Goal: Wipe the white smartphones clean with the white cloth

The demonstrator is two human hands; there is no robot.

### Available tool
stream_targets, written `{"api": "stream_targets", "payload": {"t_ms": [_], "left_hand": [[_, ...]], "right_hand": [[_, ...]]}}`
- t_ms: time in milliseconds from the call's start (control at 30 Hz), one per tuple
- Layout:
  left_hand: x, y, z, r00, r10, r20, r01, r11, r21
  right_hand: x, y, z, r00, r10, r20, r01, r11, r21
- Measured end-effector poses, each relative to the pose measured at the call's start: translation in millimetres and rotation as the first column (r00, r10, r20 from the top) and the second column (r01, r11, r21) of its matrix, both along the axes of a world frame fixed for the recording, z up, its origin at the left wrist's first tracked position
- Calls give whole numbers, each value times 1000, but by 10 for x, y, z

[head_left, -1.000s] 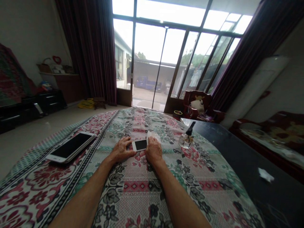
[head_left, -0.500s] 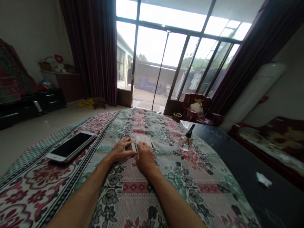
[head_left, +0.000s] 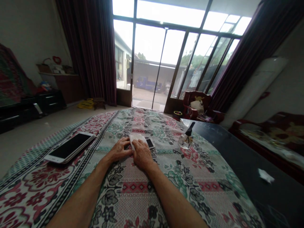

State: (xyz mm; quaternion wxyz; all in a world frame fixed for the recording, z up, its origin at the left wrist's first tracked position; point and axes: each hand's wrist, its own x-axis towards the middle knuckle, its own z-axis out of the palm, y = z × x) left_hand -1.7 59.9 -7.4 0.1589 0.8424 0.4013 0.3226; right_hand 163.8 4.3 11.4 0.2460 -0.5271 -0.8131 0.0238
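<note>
A small white-edged device with a black face, which looks like a phone (head_left: pixel 150 143), lies flat on the patterned tablecloth. My right hand (head_left: pixel 142 155) presses a folded white tissue (head_left: pixel 137 136) down over its left part with bent fingers. Only the device's right end shows past the tissue. On the left, my left hand (head_left: pixel 119 150) rests with thumb and fingers curved about the device's near-left end, holding it there; the exact contact is hidden by the tissue and the fingers.
A larger white phone (head_left: pixel 70 147) lies to the left on something flat. A clear bottle with a black spray top (head_left: pixel 186 141) stands at the right. Beyond the tablecloth (head_left: pixel 166 186), a crumpled white tissue (head_left: pixel 265 176) lies on the dark tabletop (head_left: pixel 239 158).
My right hand and the tissue have slid left along the device, uncovering its black right end. My left hand stays almost in place.
</note>
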Motion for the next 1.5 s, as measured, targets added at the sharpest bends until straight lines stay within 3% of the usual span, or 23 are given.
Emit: {"api": "stream_targets", "payload": {"t_ms": [200,600,867,1167,1500], "left_hand": [[0,-14,-6,996,80,-49,-83,994,-71],[-29,-1,-21,995,87,-44,-91,991,-101],[-24,-5,-40,997,74,-38,-77,993,-84],[-32,14,-58,996,67,-53,-71,995,-71],[-57,76,-164,997,49,-61,-52,997,-53]], "right_hand": [[61,82,-25,989,-143,22,143,989,-27],[334,152,49,932,-360,29,361,932,-27],[320,92,-7,894,-448,9,448,894,-11],[204,1,-7,913,-407,31,408,913,-16],[-20,-130,-64,978,-205,22,206,979,-9]]}}
